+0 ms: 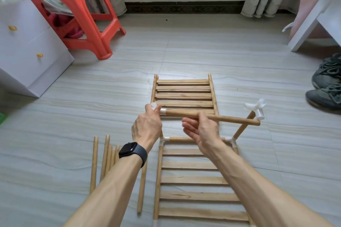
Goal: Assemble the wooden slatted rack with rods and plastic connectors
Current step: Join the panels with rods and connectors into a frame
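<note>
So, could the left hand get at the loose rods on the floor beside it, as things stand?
Probably yes, but not yet: the loose rods lie uncovered near the left forearm, yet the left hand grips a white connector on the held rod and must release it first.

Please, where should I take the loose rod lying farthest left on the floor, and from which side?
Pinch the far-left rod near its middle, across its width, coming from above and from its left. It lies flat on the floor, with bare tile on its left, while the other loose rods lie close on its right.
</note>
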`<move>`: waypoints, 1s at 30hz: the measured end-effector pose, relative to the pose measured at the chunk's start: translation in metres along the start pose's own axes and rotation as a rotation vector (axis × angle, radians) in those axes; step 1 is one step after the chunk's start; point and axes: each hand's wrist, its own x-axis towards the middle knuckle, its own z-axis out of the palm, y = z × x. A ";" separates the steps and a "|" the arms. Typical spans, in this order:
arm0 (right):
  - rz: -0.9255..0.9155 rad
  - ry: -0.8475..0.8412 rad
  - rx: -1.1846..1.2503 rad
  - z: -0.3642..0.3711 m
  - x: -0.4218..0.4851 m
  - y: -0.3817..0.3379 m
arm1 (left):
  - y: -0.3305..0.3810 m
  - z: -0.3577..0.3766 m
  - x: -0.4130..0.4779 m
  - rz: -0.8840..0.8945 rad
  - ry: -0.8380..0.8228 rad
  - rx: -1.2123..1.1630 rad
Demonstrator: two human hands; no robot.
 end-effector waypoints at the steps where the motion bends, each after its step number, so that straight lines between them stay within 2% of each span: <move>1: -0.014 -0.032 -0.051 0.012 -0.002 0.008 | 0.004 0.000 -0.002 0.002 -0.005 0.015; 3: -0.065 -0.087 -0.114 0.037 -0.011 0.020 | 0.014 0.000 -0.003 -0.016 -0.035 0.041; 6: -0.122 -0.080 -0.162 0.052 -0.016 0.019 | 0.016 -0.003 0.001 -0.083 -0.062 0.032; 9: -0.203 -0.049 -0.272 0.022 -0.011 -0.001 | 0.007 -0.007 0.006 -0.042 -0.105 0.025; 12: -0.322 0.053 -0.450 -0.027 -0.005 -0.029 | 0.005 -0.010 0.008 -0.008 -0.127 -0.016; 14: -0.443 0.156 -0.558 -0.055 -0.002 -0.050 | 0.008 -0.008 0.008 0.121 -0.006 0.020; 16: -0.616 0.310 -0.670 -0.078 -0.002 -0.070 | 0.018 -0.005 0.007 0.357 0.091 0.166; 18: -0.768 0.513 -0.807 -0.098 -0.001 -0.086 | 0.035 -0.001 0.004 0.565 0.014 0.356; 20: -0.721 0.596 -0.866 -0.120 0.009 -0.095 | 0.053 0.003 0.003 0.647 -0.106 0.515; 23: -0.410 0.382 -0.754 -0.137 0.024 -0.087 | 0.065 0.001 0.009 0.535 -0.201 0.613; 24: -0.371 0.326 -0.751 -0.139 0.027 -0.080 | 0.062 -0.001 0.012 0.491 -0.208 0.603; 28: -0.436 0.299 -0.769 -0.145 0.033 -0.071 | 0.040 -0.008 0.023 0.416 -0.217 0.562; 30: -0.413 0.258 -0.685 -0.150 0.039 -0.071 | 0.028 -0.007 0.025 0.357 -0.218 0.423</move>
